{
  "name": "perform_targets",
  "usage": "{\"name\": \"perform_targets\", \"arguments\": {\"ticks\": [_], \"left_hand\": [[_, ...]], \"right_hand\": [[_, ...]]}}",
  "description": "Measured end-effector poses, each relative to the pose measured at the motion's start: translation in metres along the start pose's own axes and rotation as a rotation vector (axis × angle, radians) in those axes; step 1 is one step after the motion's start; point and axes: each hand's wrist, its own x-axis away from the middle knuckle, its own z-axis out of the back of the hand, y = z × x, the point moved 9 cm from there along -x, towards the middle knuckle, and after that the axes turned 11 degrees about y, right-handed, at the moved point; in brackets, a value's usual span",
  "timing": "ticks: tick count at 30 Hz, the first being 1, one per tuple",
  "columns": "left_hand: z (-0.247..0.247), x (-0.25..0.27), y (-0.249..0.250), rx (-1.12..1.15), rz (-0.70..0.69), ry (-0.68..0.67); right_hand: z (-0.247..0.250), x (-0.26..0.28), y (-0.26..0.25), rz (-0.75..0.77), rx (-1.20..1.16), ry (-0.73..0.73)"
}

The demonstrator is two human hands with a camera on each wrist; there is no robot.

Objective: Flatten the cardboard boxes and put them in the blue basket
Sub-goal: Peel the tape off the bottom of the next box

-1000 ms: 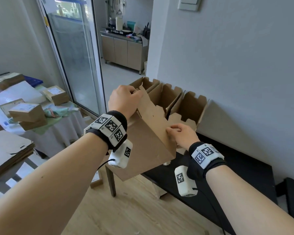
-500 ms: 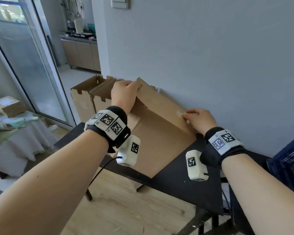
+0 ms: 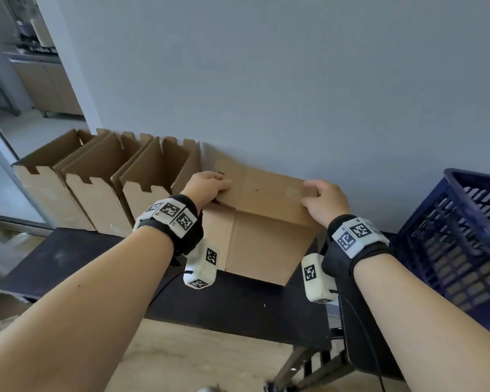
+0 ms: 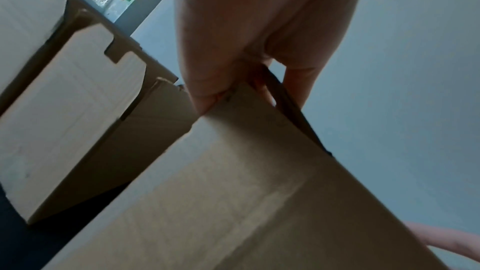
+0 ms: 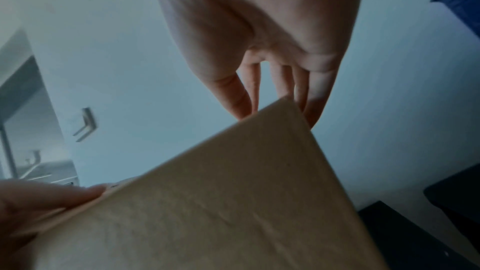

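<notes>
We record that the cardboard box [image 3: 262, 222], a second ago held up in front of the row of open boxes [image 3: 102, 182], now rests on the black table [image 3: 238, 304] between that row and the blue basket [image 3: 464, 236], tipped back toward the wall. Our left hand [image 3: 208, 185] and right hand [image 3: 324, 199] each grasp an upper corner, thumb in front and fingers behind. We judge it part-collapsed and not yet binned.

The wall [image 3: 266, 80] stands close behind the held box [image 3: 260, 222], closing off the far side. Three open boxes [image 3: 102, 188] line the table [image 3: 238, 306] on the left, the nearest just beside it. The blue basket [image 3: 458, 250] blocks the right; between them the table's front is free.
</notes>
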Motion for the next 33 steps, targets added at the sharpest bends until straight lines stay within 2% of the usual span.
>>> {"name": "perform_targets", "arguments": {"ticks": [5, 8, 10, 13, 14, 16, 18, 20, 22, 24, 33], "left_hand": [[-0.02, -0.042, -0.016, 0.008, 0.087, -0.067], [-0.027, -0.069, -0.018, -0.093, 0.08, -0.054], [-0.024, -0.084, -0.009, -0.238, -0.002, 0.018], [-0.022, -0.093, 0.031, -0.349, -0.262, 0.14], [-0.029, -0.095, 0.043, -0.366, -0.337, 0.114], [-0.054, -0.096, 0.055, -0.393, -0.395, -0.046], [-0.082, -0.092, 0.051, -0.397, -0.365, -0.227], [-0.103, -0.084, 0.041, -0.419, -0.329, -0.327], [-0.116, -0.078, 0.031, -0.511, -0.345, -0.343], [-0.118, -0.077, 0.028, -0.596, -0.392, -0.301], [-0.113, -0.074, 0.025, -0.542, -0.376, -0.236]], "right_hand": [[-0.03, -0.03, 0.012, -0.049, -0.014, -0.079], [-0.04, -0.049, 0.011, -0.075, -0.044, -0.096], [-0.043, -0.06, 0.01, -0.093, -0.061, -0.086], [-0.046, -0.076, 0.005, -0.094, -0.042, -0.05], [-0.047, -0.08, 0.003, -0.088, -0.031, -0.047], [-0.054, -0.084, -0.002, -0.076, -0.027, -0.085], [-0.063, -0.084, -0.003, -0.054, -0.015, -0.13], [-0.069, -0.081, -0.003, -0.026, -0.007, -0.148], [-0.071, -0.081, -0.002, -0.012, -0.04, -0.145], [-0.072, -0.081, -0.002, -0.011, -0.056, -0.154], [-0.069, -0.07, -0.01, 0.044, -0.107, -0.23]]}}
